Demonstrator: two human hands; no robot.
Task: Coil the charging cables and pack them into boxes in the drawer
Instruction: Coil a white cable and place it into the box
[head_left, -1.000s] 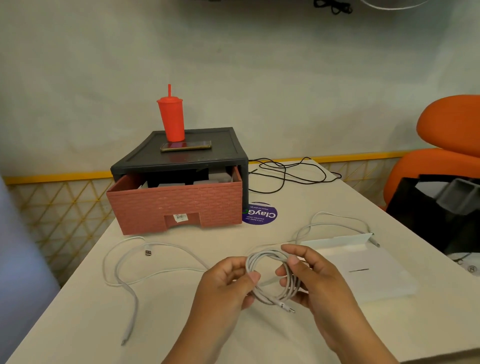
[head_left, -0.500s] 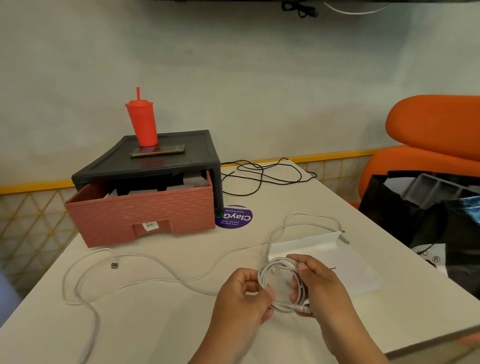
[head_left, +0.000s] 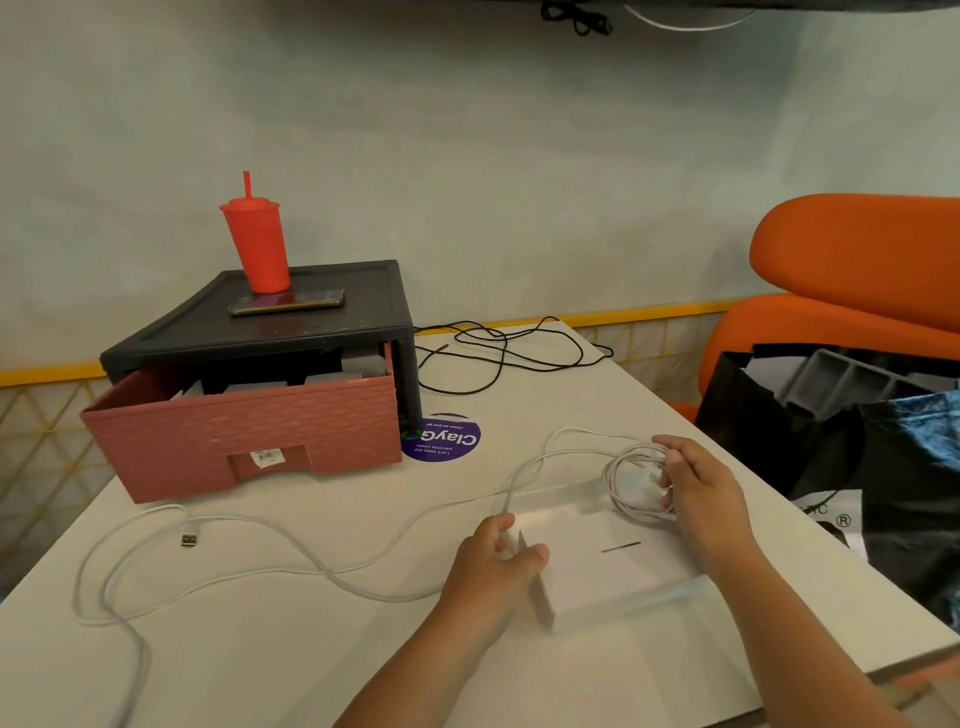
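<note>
Right hand (head_left: 698, 480): at 3 o'clock on the table (head_left: 291, 660), fingers curled around a coiled white cable (head_left: 631, 486), held over the far right corner of the white box (head_left: 608, 561). Left hand (head_left: 496, 558): at 6 o'clock, thumb and fingers pinched on the box's left edge. Loose white cable (head_left: 249, 525): sprawled toward 9 o'clock, USB plug (head_left: 189, 540) lying free. Pink drawer (head_left: 244, 436): at 10 o'clock, pulled open from a black cabinet (head_left: 311, 322). Red tumbler (head_left: 257, 244) and phone (head_left: 288, 302): atop the cabinet. Black cable (head_left: 498, 353): at 12 o'clock.
</note>
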